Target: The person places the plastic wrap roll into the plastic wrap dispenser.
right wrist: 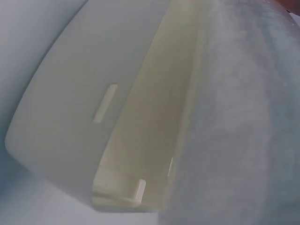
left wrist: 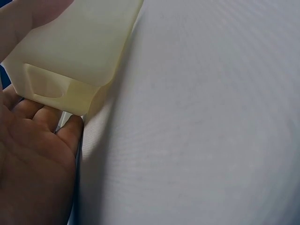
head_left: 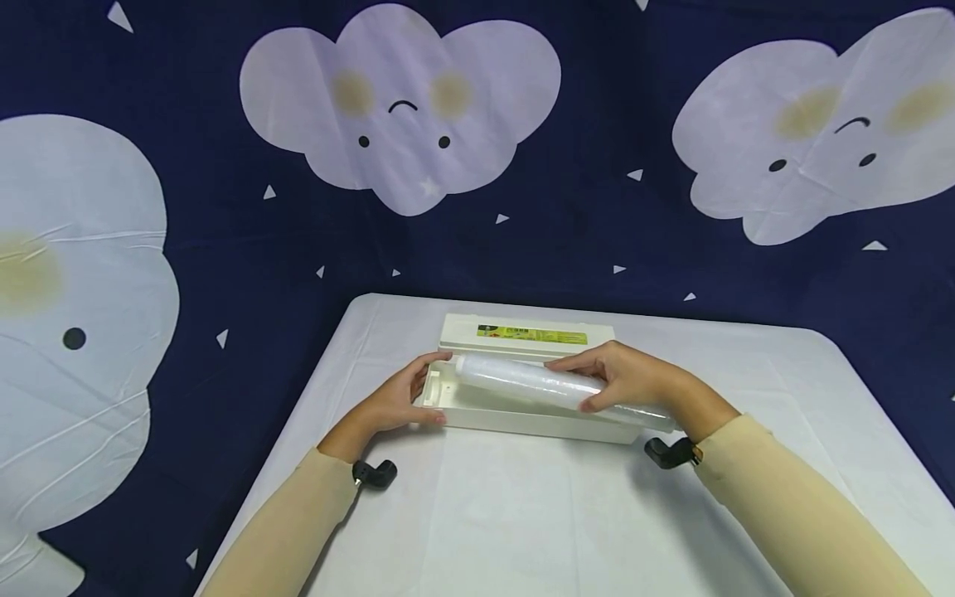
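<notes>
A long roll of cling film slants over an open off-white plastic box in the head view. My right hand grips the roll from above near its right end, thumb on the near side. The left end of the roll lies above the box cavity; its right end sticks out past the front wall. With thumb in front and fingers behind, my left hand holds the box's left end. The left wrist view shows that box end close up. Beside the box cavity, the roll fills the right wrist view's right side.
The box's lid, bearing a yellow-green label, stands along the back of the box. Everything rests on a table with a white cover. Behind it hangs a dark blue cloth printed with clouds.
</notes>
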`<state>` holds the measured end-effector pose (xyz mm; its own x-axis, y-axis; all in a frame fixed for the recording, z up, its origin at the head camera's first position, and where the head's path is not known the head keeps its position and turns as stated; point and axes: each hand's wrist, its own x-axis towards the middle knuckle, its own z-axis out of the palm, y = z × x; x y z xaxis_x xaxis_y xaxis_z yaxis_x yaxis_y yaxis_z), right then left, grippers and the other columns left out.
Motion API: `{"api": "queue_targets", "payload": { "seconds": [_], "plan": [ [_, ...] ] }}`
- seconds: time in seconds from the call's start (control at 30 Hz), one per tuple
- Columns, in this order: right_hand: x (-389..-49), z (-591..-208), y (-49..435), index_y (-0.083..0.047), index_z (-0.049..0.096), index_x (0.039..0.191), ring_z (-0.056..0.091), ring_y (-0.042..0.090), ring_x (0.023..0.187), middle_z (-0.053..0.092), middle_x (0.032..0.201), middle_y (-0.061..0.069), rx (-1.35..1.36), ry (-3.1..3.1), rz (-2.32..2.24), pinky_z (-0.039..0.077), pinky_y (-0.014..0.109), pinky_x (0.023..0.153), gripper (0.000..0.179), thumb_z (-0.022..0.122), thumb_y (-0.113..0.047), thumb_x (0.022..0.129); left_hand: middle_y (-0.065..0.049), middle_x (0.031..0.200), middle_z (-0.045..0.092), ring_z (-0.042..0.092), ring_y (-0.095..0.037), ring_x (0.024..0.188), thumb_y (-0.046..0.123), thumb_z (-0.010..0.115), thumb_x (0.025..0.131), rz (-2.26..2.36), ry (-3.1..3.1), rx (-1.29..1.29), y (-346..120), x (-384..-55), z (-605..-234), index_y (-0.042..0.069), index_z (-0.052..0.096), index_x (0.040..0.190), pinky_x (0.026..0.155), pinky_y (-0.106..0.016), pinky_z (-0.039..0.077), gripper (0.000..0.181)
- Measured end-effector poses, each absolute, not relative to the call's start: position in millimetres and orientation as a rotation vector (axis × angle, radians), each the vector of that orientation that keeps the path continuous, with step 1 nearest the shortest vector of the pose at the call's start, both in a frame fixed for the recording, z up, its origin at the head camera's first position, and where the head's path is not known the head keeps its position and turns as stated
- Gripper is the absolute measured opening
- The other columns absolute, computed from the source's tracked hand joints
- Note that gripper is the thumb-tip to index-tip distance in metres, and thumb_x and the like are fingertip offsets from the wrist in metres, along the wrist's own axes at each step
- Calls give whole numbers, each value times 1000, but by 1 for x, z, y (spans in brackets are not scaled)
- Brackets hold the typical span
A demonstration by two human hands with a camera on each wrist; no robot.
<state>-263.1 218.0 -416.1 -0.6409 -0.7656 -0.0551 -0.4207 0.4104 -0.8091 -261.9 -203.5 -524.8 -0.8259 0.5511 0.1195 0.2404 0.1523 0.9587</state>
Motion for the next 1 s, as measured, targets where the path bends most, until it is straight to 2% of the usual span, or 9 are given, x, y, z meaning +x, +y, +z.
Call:
{"api": "queue_targets", "payload": {
  "seconds": [0.3, 0.7, 1.0],
  "plan": [
    [-267, -418, 215, -12, 65, 146, 64, 25, 107, 64, 142, 9, -1040, 2235, -1124, 58, 33, 83, 71, 90, -2, 79, -12, 159, 44, 43, -26, 145, -12, 91, 74, 1730, 2168, 768, -202, -264, -524, 10, 33, 163, 120, -34, 32, 109],
    [-271, -420, 204, -16, 65, 147, 67, 25, 100, 67, 138, 5, -1004, 2193, -1104, 58, 33, 84, 72, 88, 0, 80, -12, 150, 53, 50, -25, 138, -7, 94, 73, 1740, 2155, 771, -203, -265, -526, 11, 35, 163, 118, -36, 36, 109],
    [-274, -425, 198, -13, 64, 147, 66, 24, 106, 65, 140, 6, -1050, 2141, -1117, 56, 32, 90, 74, 88, 3, 79, -14, 150, 53, 51, -29, 138, -9, 93, 73, 1745, 2154, 789, -204, -263, -527, 9, 34, 163, 117, -34, 37, 109]
  ]
}}
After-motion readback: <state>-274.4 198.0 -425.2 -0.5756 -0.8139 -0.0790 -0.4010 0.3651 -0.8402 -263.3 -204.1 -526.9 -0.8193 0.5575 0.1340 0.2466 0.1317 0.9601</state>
